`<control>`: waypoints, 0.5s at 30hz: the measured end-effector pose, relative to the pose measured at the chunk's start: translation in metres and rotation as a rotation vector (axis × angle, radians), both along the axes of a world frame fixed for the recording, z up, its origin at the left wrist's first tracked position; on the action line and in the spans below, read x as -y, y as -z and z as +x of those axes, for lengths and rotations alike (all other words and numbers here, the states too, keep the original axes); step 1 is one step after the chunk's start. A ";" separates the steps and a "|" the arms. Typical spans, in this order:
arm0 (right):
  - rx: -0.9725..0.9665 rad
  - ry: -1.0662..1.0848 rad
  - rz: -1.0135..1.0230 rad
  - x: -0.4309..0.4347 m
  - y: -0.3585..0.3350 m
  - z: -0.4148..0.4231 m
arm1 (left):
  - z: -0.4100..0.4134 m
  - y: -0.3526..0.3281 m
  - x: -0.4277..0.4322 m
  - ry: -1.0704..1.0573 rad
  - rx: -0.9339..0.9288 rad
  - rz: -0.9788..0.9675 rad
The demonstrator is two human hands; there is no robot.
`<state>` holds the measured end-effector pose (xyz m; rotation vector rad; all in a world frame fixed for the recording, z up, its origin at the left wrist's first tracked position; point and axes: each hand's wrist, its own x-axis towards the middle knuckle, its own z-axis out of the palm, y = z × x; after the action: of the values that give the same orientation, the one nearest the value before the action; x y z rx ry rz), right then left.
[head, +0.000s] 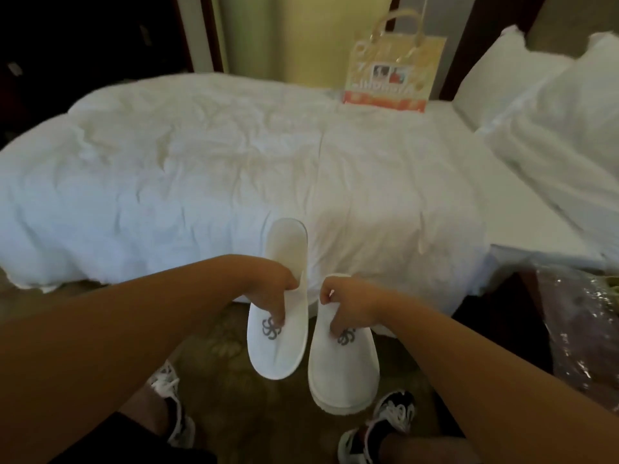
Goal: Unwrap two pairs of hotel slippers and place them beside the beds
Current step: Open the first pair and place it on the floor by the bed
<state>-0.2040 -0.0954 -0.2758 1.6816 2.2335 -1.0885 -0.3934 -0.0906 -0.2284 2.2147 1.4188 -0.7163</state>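
Note:
Two white hotel slippers with a grey flower logo hang over the carpet at the near edge of the bed [234, 155]. My left hand [271, 289] grips the left slipper [279, 349] at its opening, its heel rising over the duvet. My right hand [348, 306] grips the right slipper [345, 373] the same way, toes pointing towards me. Both slippers are bare, with no wrapping on them.
A glossy gift bag [392, 68] stands on the far side of the bed. White pillows [549, 105] lie at the right. Crinkled clear plastic [589, 333] lies on a dark surface at the right. My shoes [388, 416] stand on the patterned carpet below.

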 end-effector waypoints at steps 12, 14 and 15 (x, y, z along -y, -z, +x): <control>-0.001 -0.057 -0.264 -0.066 0.147 -0.080 | -0.071 0.170 -0.067 -0.089 -0.024 -0.368; -0.013 -0.049 -0.281 -0.078 0.173 -0.090 | -0.083 0.198 -0.079 -0.094 -0.041 -0.406; -0.023 -0.039 -0.288 -0.085 0.185 -0.094 | -0.088 0.211 -0.085 -0.102 -0.041 -0.425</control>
<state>-0.2982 -0.0104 -0.4611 1.5079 1.9962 -1.3511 -0.4819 -0.0059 -0.4395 1.7978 1.2494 -0.9338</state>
